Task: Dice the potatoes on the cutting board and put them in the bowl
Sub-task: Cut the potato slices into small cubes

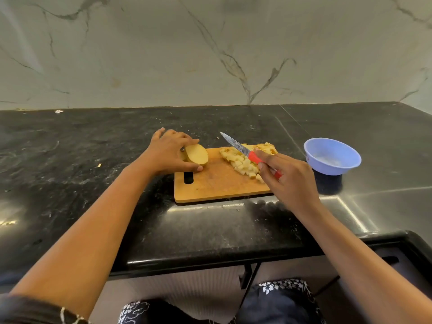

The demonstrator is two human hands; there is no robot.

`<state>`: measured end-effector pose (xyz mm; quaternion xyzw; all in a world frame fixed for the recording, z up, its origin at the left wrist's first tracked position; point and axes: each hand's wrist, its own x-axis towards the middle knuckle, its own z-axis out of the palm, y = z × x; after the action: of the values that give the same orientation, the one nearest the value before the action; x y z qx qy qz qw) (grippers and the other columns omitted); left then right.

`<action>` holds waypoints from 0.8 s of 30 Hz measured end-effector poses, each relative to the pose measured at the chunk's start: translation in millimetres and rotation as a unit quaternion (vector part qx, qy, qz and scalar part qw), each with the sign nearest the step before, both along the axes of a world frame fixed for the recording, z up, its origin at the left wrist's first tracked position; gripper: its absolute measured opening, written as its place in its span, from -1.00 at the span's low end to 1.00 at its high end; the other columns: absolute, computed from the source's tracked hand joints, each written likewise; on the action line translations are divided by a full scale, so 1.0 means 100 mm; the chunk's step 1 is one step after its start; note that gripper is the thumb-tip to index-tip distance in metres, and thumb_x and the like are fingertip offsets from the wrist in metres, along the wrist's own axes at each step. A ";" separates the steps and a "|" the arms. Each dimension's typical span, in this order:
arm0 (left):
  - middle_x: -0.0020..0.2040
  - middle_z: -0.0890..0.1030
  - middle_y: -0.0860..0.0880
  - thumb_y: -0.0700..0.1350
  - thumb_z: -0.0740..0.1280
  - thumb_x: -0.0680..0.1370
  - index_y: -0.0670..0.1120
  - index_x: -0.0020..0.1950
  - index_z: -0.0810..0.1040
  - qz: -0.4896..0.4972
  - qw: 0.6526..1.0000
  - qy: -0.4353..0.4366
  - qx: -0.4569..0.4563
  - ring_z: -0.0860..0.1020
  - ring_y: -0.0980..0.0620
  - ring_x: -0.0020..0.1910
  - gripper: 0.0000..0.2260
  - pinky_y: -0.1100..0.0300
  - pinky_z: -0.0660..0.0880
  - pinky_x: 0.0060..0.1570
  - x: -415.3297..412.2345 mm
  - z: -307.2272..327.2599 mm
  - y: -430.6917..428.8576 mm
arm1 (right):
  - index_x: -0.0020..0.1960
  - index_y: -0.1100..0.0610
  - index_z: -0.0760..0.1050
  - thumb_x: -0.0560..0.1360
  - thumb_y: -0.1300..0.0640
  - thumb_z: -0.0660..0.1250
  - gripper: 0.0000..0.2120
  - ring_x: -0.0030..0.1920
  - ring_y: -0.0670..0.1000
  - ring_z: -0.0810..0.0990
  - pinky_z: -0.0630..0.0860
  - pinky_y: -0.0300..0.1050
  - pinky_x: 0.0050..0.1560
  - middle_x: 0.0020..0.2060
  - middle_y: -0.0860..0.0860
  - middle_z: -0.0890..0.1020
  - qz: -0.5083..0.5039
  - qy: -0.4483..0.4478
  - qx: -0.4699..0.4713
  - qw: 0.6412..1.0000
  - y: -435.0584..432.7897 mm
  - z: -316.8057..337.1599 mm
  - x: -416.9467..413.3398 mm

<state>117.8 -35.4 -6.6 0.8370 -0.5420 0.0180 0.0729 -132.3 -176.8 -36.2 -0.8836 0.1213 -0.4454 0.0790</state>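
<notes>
Nearest the camera, dark cloth with a white flower print (284, 289) covers the person's lap below the worktop's (93, 160) rounded black edge, and both bare forearms reach forward over it.

The right hand (289, 181) is curled round the red handle of a kitchen knife (243, 152). The blade angles up and to the left, above the heap of diced potato (243, 162). The tip is off the wood, so this looks like a pause between cuts and not a stroke. The dice lie on the right part of the wooden cutting board (217, 183), probably pushed there to leave the middle free for cutting. The board's hanging slot (188, 177) is at its left end.

At that end, the left hand (166, 153) holds a potato half (197, 154), fingers curved over the top and thumb beneath. The pale cut face is tilted toward the knife. More potato may sit behind it, but I cannot tell. My guess is that this half goes face down in the bare middle, where it would not roll.

The blue plastic bowl (327, 168) stands on the worktop well to the right of the board, just beyond the knife hand. No potato shows inside it. Only that hand lies between the heap and the bowl.

At the heap's far end are yellowish pieces (266, 146), either peel or slices. A small white scrap (58, 111) lies on the far left, where the worktop meets the veined marble wall (210, 54).
</notes>
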 end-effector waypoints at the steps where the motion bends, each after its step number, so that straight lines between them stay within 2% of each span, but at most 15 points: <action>1: 0.47 0.28 0.03 0.31 0.34 0.41 0.11 0.51 0.19 -0.005 1.000 -0.004 0.006 0.15 -0.05 0.47 -0.26 -0.09 -0.11 0.45 0.00 0.02 -0.02 | 0.21 0.13 0.58 0.54 0.05 0.22 -0.67 -0.46 -0.06 0.42 0.38 -0.21 -0.49 -0.39 -0.04 0.58 0.000 0.001 -0.001 1.000 0.01 0.00 0.04; 5: 0.45 0.26 0.01 0.24 0.38 0.42 0.09 0.53 0.15 -0.019 1.000 0.013 0.004 0.17 -0.04 0.43 -0.25 -0.04 0.01 0.40 0.03 0.01 -0.05 | 0.21 0.13 0.58 0.53 0.06 0.21 -0.67 -0.46 -0.06 0.42 0.38 -0.20 -0.49 -0.41 -0.05 0.56 0.004 0.008 -0.012 1.000 0.04 -0.02 0.11; 8: 0.40 0.27 0.00 0.20 0.41 0.41 0.09 0.50 0.20 -0.017 1.000 0.025 -0.008 0.19 -0.03 0.39 -0.27 -0.02 0.05 0.37 0.02 -0.01 -0.06 | 0.22 0.13 0.57 0.53 0.10 0.26 -0.69 -0.46 -0.04 0.43 0.39 -0.17 -0.51 -0.41 -0.03 0.55 0.001 0.020 -0.016 1.000 0.04 -0.05 0.09; 12: 0.35 0.32 0.00 0.17 0.46 0.39 0.10 0.39 0.33 -0.014 0.997 0.061 -0.036 0.25 -0.03 0.35 -0.37 -0.01 0.10 0.33 0.01 -0.02 -0.05 | 0.22 0.14 0.58 0.53 0.07 0.23 -0.67 -0.46 -0.09 0.38 0.23 -0.34 -0.47 -0.41 -0.06 0.54 -0.010 0.034 -0.024 0.999 0.06 -0.05 0.11; 17: 0.33 0.38 0.04 0.17 0.48 0.36 0.11 0.35 0.36 -0.012 0.995 0.086 -0.055 0.28 0.01 0.34 -0.39 0.01 0.12 0.30 0.01 -0.02 -0.03 | 0.25 0.13 0.56 0.53 0.10 0.26 -0.69 -0.45 -0.04 0.44 0.41 -0.10 -0.52 -0.39 -0.03 0.57 -0.011 0.040 -0.016 0.999 0.04 -0.06 0.10; 24: 0.32 0.42 0.07 0.14 0.51 0.34 0.13 0.34 0.40 -0.017 0.981 0.160 -0.105 0.30 0.02 0.32 -0.39 -0.04 0.26 0.34 0.02 -0.03 0.00 | 0.27 0.11 0.54 0.54 0.10 0.27 -0.68 -0.43 -0.04 0.46 0.45 -0.08 -0.49 -0.38 -0.04 0.57 -0.012 0.048 0.003 0.999 0.02 -0.07 0.09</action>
<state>119.4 -35.6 -9.6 0.8072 -0.5328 -0.0609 0.2465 -123.4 -174.9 -43.2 -0.9024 0.1366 -0.4025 0.0705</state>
